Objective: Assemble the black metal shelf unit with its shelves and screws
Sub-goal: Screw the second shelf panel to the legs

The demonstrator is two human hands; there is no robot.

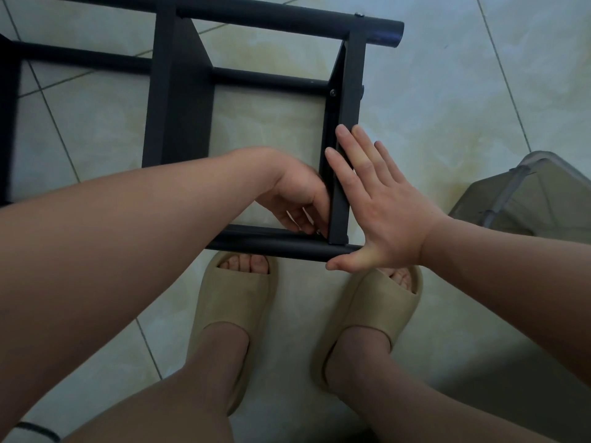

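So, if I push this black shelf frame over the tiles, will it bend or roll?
Likely stiff: the shelf frame has metal tubes joined by flat panels. It should not roll, lying wide on its side. It might slide and scrape on the smooth tiles.

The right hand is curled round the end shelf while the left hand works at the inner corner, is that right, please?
Not quite: the head view shows the right hand lying flat, fingers straight, against the end shelf; the left hand works at the inner corner.
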